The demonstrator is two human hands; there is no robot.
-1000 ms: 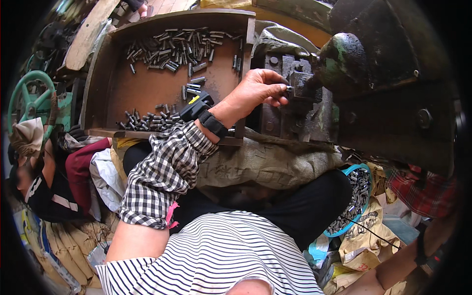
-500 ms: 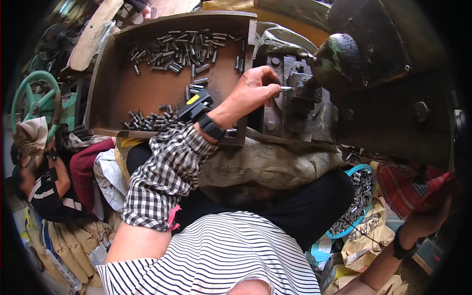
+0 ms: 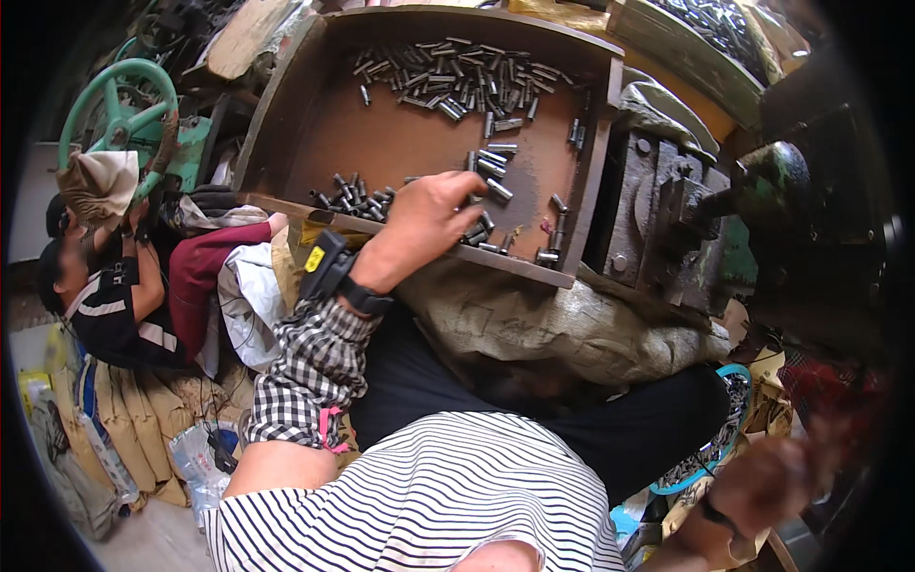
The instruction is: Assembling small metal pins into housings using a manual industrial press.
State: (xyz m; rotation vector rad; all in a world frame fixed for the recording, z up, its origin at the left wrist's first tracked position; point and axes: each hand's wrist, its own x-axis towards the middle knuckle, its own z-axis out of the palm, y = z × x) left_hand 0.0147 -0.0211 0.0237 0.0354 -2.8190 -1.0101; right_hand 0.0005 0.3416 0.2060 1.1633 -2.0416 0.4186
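My left hand [image 3: 424, 229] is over the near side of a wooden tray [image 3: 334, 114], its fingers curled among short metal tubes [image 3: 498, 189]. Whether a tube sits between the fingertips is hidden. A checked sleeve covers this forearm, and the wrist carries a black band with a small device. Low on the right, my right hand [image 3: 762, 484] is smeared by motion, so its fingers do not show clearly. It is near a dark red checked cloth [image 3: 834, 391]. To the right of the tray stands a dark, greasy machine with a metal block [image 3: 681, 224] on its bed.
A blue-rimmed basket [image 3: 739, 381] of metal pieces stands by my right knee. Sacking [image 3: 572, 319] hangs below the tray and machine. At far left, another person [image 3: 114, 296] sits near a green handwheel [image 3: 110, 119]. More metal pieces fill a bin [image 3: 710, 24] at top right.
My left hand has moved left from the machine block, where it held a metal tube, to the tray. My right hand has shifted down and left. The whole view has turned rightward.
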